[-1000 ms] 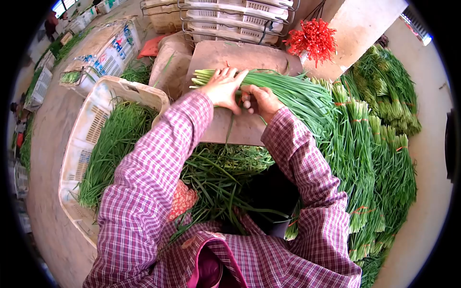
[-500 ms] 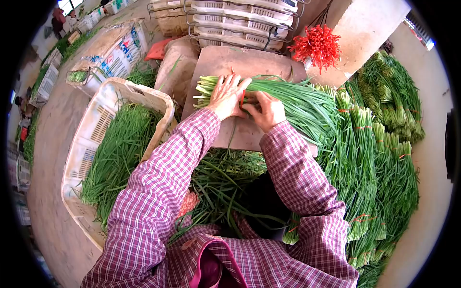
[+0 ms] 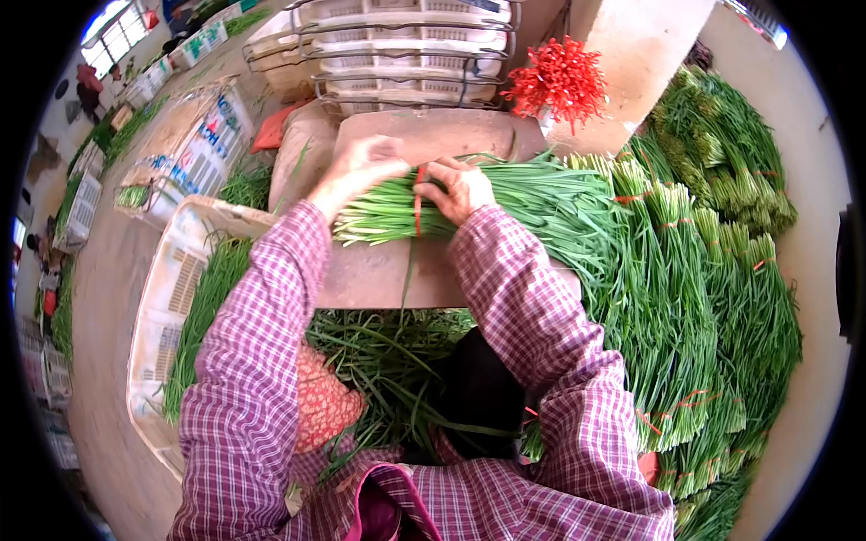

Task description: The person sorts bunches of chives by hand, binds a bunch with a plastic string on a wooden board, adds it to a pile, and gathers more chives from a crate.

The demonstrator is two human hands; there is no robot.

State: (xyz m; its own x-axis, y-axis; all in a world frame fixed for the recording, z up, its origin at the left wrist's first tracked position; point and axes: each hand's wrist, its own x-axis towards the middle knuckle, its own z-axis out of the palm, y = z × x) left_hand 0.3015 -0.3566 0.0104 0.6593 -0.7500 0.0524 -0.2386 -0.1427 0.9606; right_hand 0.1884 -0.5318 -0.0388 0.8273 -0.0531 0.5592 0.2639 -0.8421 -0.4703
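Note:
A bunch of Chinese chives [image 3: 541, 194] lies across a board, pale stem ends to the left and green leaves to the right. A red band [image 3: 419, 200] circles it near the stems. My right hand [image 3: 458, 189] presses on the bunch just right of the band, fingers curled against it. Over the stem ends is my left hand [image 3: 356, 173], partly smeared by motion, its fingers stretched out and apart from the thumb. I see nothing held in it.
Banded chive bunches [image 3: 667, 298] are piled to the right of the board [image 3: 388, 279]. A white crate [image 3: 167, 311] with loose chives stands at left. Red ties [image 3: 561, 83] hang by the pillar, beside stacked crates [image 3: 410, 63]. Loose leaves [image 3: 388, 361] lie below the board.
My left hand has come off the bunch and moved left over the stem ends. The red band now shows around the chives. My right hand stays beside it, and the view has shifted slightly.

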